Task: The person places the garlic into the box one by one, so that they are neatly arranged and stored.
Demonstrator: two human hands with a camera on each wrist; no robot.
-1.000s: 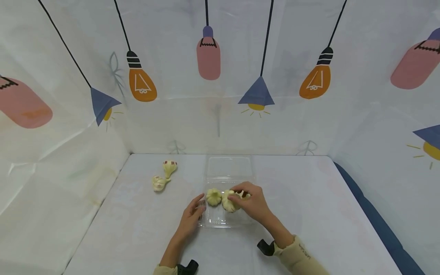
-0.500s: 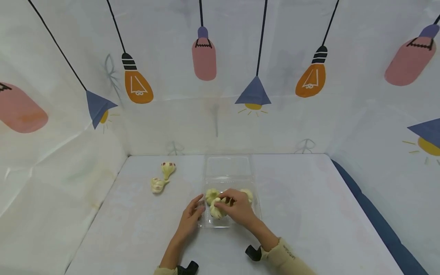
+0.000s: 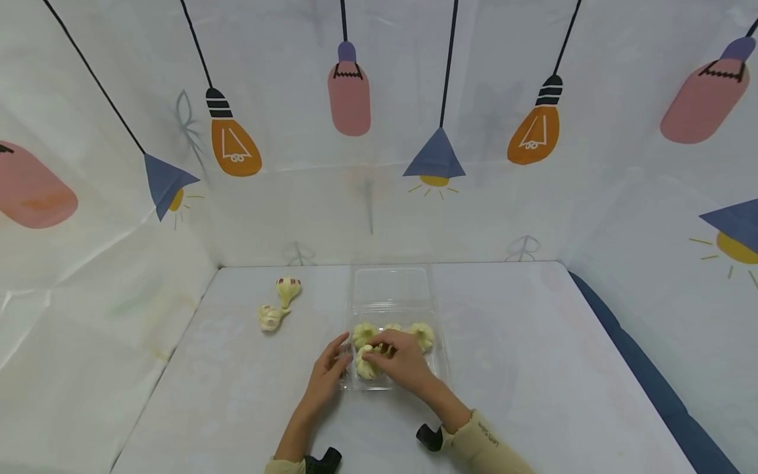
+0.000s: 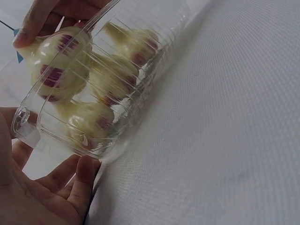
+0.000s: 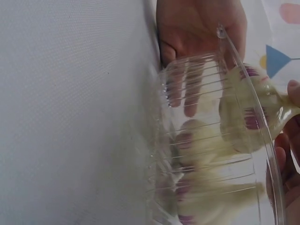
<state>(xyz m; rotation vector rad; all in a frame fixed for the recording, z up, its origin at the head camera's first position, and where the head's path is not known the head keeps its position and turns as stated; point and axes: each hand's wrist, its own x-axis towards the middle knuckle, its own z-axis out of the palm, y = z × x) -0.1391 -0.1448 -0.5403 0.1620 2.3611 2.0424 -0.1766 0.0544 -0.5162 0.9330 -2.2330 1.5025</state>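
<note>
The right hand [image 3: 403,362] pinches a garlic [image 3: 366,365] by its stem in the box [image 3: 435,363]; the left hand [image 3: 328,370], fingers loosely spread, touches the box's left side

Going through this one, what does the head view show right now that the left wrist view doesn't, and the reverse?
Head only: two loose garlic bulbs on the tabletop outside the box, orange lamp drawings and the sleeves.

Left wrist only: purple patches on the garlic at the box, seen through its side.

Both: the clear box, the left hand beside it, the right hand holding one bulb, and three other bulbs inside.
</note>
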